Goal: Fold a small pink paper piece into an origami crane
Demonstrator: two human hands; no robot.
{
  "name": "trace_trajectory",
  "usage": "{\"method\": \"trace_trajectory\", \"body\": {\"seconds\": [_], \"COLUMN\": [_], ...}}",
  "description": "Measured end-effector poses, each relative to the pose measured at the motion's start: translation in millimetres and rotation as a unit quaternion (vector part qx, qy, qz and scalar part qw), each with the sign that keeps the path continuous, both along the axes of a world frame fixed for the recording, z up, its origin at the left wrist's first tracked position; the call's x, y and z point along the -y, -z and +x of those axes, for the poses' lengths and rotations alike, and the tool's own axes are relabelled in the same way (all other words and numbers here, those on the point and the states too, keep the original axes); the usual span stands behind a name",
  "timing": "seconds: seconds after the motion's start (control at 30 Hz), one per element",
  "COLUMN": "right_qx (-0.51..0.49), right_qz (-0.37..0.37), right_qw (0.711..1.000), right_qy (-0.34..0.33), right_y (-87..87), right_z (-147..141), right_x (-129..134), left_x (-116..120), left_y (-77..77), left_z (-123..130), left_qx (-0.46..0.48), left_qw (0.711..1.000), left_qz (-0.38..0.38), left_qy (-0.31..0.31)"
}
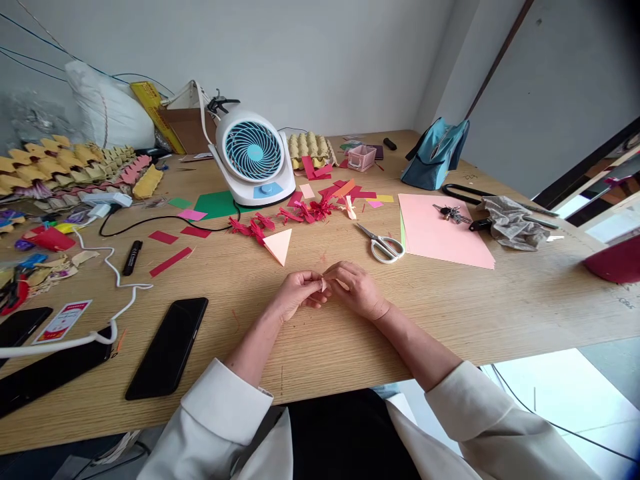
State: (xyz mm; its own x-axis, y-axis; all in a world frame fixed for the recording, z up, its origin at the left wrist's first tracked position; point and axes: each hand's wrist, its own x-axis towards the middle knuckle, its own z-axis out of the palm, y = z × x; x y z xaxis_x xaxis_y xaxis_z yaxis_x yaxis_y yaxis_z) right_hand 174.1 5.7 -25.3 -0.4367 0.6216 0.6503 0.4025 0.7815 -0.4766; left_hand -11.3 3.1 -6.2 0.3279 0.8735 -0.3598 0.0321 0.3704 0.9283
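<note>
My left hand (301,292) and my right hand (354,288) meet over the middle of the table, fingers closed on a small pale pink piece of paper (324,285). Most of that piece is hidden by my fingers. Just beyond them lies a pale peach paper triangle (279,245). Behind it runs a row of crumpled red paper pieces (305,212), with a small cream paper twist (350,207) at its right end. White-handled scissors (385,248) rest to the right of my hands, blades pointing away to the left.
A white and blue fan (255,157) stands at the back. Pink paper sheets (440,233) with keys (453,213) lie right, near a blue bag (436,157). At left are a black marker (133,258), a phone (167,348) and a white cable (120,287).
</note>
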Motion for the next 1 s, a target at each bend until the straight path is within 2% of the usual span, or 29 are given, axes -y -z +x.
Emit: {"method": "trace_trajectory", "body": {"seconds": [0.23, 0.4, 0.53, 0.67, 0.8, 0.9, 1.0], "right_qx": [-0.038, -0.053, -0.05, -0.075, -0.113, -0.146, -0.149], "right_qz": [-0.033, -0.084, -0.152, -0.209, -0.256, -0.293, -0.316], "right_qw": [0.999, 0.995, 0.984, 0.969, 0.953, 0.939, 0.933], "right_qy": [-0.013, 0.025, 0.074, 0.111, 0.118, 0.104, 0.091], "right_y": [0.8, 3.4, 1.6, -0.4, -0.1, 1.0, 1.8], "right_z": [-0.9, -2.7, -3.7, -3.8, -3.0, -2.7, -3.3], "right_x": [-1.3, -2.9, -2.0, -1.9, -4.6, -6.8, -6.9], "left_x": [-0.9, -3.6, -2.6, -1.8, -2.1, -1.2, 0.9], "left_y": [-0.2, 0.2, -1.4, -2.6, -1.5, -0.6, -1.6], "left_z": [3.0, 1.0, 0.4, 2.0, 2.2, 1.7, 1.6], "left_qx": [-0.02, -0.026, -0.002, 0.001, -0.012, -0.045, -0.12], "left_qw": [0.999, 0.997, 0.996, 0.993, 0.984, 0.967, 0.938], "left_qz": [0.032, 0.03, 0.061, 0.104, 0.17, 0.248, 0.322], "left_qy": [-0.034, -0.072, -0.065, -0.059, -0.053, -0.035, -0.04]}}
